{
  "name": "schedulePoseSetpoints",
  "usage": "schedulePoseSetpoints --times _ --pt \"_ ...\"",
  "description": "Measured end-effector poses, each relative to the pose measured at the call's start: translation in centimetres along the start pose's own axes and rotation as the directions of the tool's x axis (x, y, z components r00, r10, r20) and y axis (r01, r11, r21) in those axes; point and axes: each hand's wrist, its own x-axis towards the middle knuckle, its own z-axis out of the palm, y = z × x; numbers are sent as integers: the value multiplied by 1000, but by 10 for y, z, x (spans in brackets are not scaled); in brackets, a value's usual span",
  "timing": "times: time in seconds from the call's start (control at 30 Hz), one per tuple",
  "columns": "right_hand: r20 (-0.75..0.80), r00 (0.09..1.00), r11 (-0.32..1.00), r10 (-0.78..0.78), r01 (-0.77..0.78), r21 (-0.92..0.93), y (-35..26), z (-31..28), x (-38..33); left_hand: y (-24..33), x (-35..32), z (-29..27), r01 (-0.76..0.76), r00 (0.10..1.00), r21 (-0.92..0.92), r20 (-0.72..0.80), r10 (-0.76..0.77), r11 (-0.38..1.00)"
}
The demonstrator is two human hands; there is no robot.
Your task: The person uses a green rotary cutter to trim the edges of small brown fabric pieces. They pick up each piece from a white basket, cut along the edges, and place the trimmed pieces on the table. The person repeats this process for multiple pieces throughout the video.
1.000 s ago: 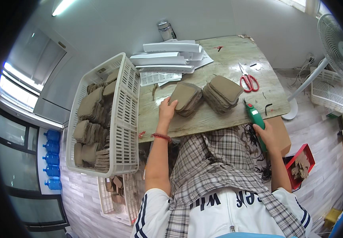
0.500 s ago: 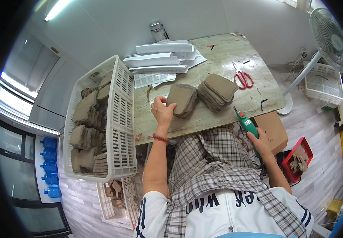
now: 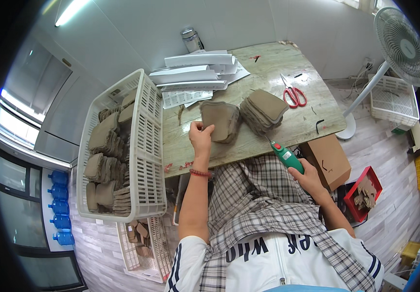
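Note:
My left hand (image 3: 200, 140) pinches the left edge of the top piece of a stack of flat brown fabric-like pieces (image 3: 218, 121) on the table. The pieces have rounded corners, and their edges look slightly blurred. Close on its right sits a second stack of similar pieces (image 3: 265, 108), slightly tilted. Wrapped round a green handheld power tool (image 3: 286, 155) with a red button is my right hand (image 3: 310, 177). The tool's thin metal tip points up and left, near the table's front edge below the second stack.
Red-handled scissors (image 3: 295, 96) and white papers (image 3: 195, 73) lie on the table (image 3: 251, 151). At left stands a white crate (image 3: 151, 146) full of brown pieces. A cardboard box (image 3: 329, 160), a red box of scraps (image 3: 378, 181) and a standing fan (image 3: 407, 46) are at right.
My right hand has moved the green tool up and left, toward the stacks. My left hand's fingers have closed in on the edge of the left stack, whose top piece has shifted slightly.

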Motion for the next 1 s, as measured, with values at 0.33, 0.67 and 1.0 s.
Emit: schedulePoseSetpoints --times 0.33,0.67,1.0 --pt "112 989 968 -93 63 244 -68 22 13 46 -76 18 -3 991 -845 -76 -115 535" --pt "135 986 960 -102 62 273 -80 19 -6 54 -91 25 22 994 -889 -32 -109 458" --pt "133 985 966 -114 79 246 -82 18 -8 61 -105 27 78 993 -899 33 -111 430"
